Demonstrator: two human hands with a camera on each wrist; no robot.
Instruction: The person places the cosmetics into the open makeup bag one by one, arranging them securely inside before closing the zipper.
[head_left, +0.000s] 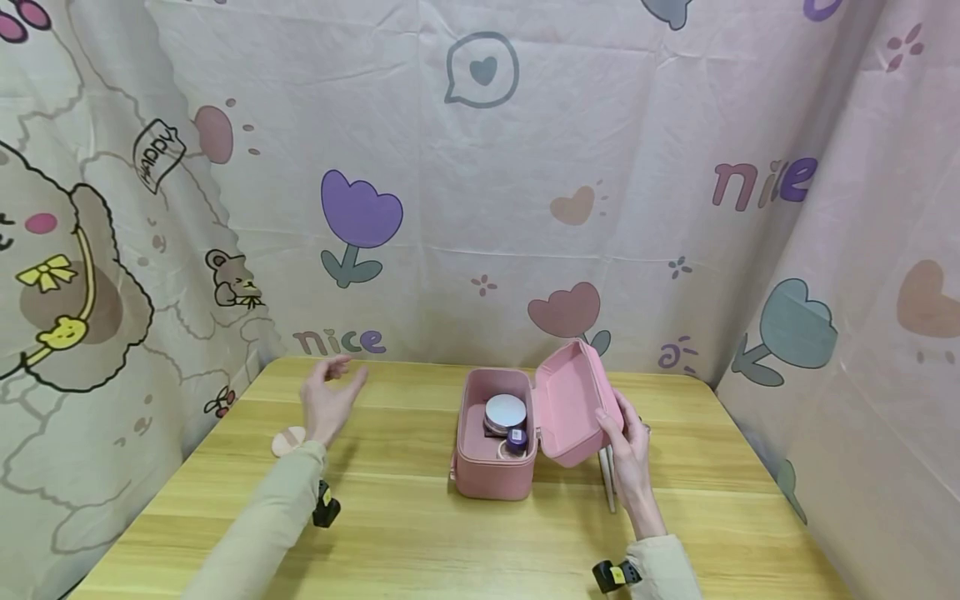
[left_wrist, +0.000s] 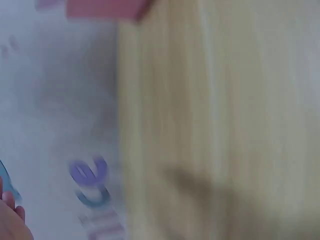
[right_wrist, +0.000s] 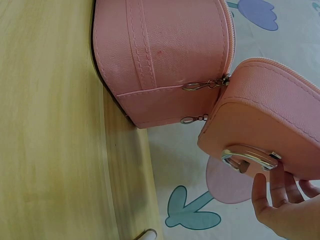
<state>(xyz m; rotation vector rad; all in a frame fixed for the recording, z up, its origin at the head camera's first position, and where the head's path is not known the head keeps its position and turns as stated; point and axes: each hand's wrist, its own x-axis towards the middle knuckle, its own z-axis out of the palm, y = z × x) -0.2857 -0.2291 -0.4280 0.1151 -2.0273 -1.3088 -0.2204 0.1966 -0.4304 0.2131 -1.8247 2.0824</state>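
Observation:
A pink zippered cosmetic case point(head_left: 495, 479) stands on the table with its lid point(head_left: 573, 400) swung out to the right. My right hand point(head_left: 632, 442) holds that lid by its outer edge, thumb on the rim. In the right wrist view, the fingers point(right_wrist: 278, 185) lie at the lid's top beside its carry handle point(right_wrist: 250, 156). Inside the case sit a round white-topped container point(head_left: 506, 412) and a small jar with a purple lid point(head_left: 517, 439). My left hand point(head_left: 330, 402) hovers over the table's left side, holding nothing, its fingers loosely bent.
Under the left wrist lies a round, pale powder puff point(head_left: 288, 442). Thin white sticks point(head_left: 607, 482) lie on the wooden table point(head_left: 405, 517), partly behind the right hand. A patterned curtain point(head_left: 465, 183) hangs along the back and both sides.

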